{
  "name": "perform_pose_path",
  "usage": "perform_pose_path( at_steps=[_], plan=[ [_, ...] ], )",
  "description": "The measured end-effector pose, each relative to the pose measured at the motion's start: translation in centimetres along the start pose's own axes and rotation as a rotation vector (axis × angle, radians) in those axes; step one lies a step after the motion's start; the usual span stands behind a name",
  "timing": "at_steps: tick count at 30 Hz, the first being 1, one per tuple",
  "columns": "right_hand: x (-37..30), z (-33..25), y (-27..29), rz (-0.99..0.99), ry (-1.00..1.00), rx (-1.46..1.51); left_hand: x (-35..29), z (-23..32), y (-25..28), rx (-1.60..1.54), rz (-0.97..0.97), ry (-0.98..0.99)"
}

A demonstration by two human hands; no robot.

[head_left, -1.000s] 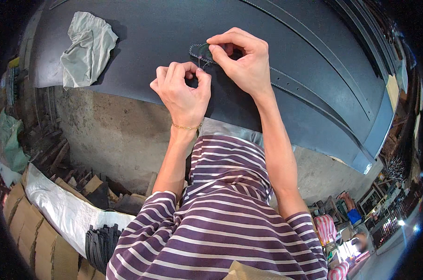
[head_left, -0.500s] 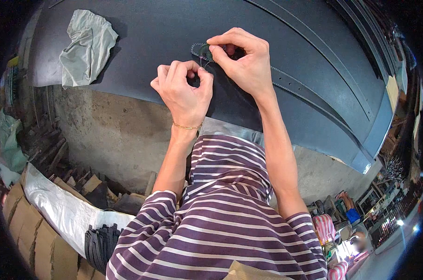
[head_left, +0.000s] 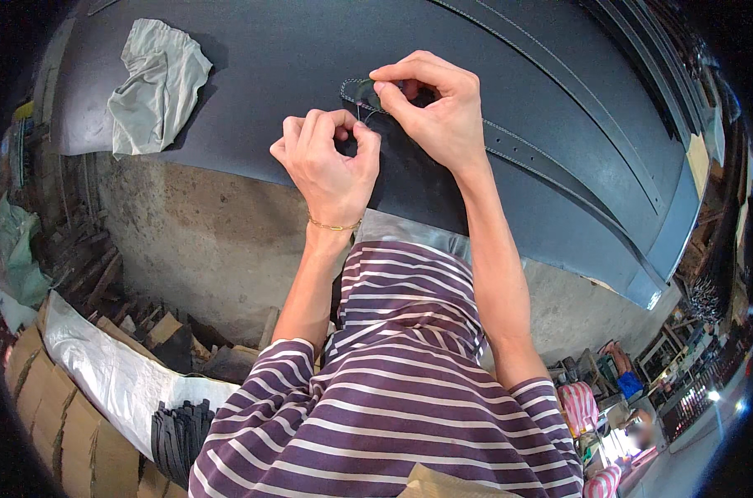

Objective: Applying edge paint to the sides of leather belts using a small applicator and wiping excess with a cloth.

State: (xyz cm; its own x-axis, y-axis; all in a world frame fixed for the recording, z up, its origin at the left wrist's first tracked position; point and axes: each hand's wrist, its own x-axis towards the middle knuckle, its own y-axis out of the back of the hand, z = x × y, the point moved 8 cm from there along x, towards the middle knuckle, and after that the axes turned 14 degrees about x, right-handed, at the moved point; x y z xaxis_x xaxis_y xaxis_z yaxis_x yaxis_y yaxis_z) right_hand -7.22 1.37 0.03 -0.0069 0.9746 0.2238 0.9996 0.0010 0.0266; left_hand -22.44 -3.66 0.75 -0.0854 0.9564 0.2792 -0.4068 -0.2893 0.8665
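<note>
Far to the left of the left hand, a crumpled greyish cloth [head_left: 156,91] lies on the dark tabletop [head_left: 260,91]. Below it, further down and left of the same hand, are brown cardboard pieces [head_left: 69,411], a silvery sheet [head_left: 119,373] and a bundle of black strips [head_left: 177,440]. The left hand [head_left: 331,149] is drawn into a pinch, thumb against forefinger on a thin thread [head_left: 359,112], with the other fingers curled; a gold chain bracelet [head_left: 333,225] circles the wrist just below. The thread runs from these fingertips up to a dark strap [head_left: 351,89], whose rounded, white-stitched end lies just above the left fingertips and just left of the right ones. The right hand [head_left: 430,104] grasps the strap near that end between thumb and forefinger, its remaining fingers folded and partly hidden. To the right of its wrist, a stitched length with small holes [head_left: 523,155] slants down across the tabletop. Above and further right of the right hand, long stitched strips [head_left: 572,91] curve over the surface, and beyond them more dark strips [head_left: 652,70] lie close together.
</note>
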Motion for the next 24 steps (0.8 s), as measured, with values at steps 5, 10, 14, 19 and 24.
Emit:
perform_pose_path(
  at_steps=[5, 10, 14, 19, 24],
  plan=[
    [0.06, -0.67, -0.56, -0.030, 0.069, -0.054, -0.12, -0.25, 0.00, -0.004, -0.007, 0.007],
    [0.03, -0.23, -0.19, -0.005, 0.025, -0.015, -0.02, -0.15, 0.03, -0.021, 0.001, 0.008],
    [-0.01, -0.27, -0.19, -0.008, 0.023, -0.019, -0.05, -0.16, 0.07, -0.019, -0.002, 0.009],
    [0.08, -0.44, -0.36, -0.015, 0.036, -0.027, -0.04, -0.12, 0.18, -0.026, 0.007, 0.002],
    [0.06, -0.37, -0.18, -0.005, 0.038, -0.002, 0.03, -0.43, 0.02, -0.084, -0.011, 0.026]
  ],
)
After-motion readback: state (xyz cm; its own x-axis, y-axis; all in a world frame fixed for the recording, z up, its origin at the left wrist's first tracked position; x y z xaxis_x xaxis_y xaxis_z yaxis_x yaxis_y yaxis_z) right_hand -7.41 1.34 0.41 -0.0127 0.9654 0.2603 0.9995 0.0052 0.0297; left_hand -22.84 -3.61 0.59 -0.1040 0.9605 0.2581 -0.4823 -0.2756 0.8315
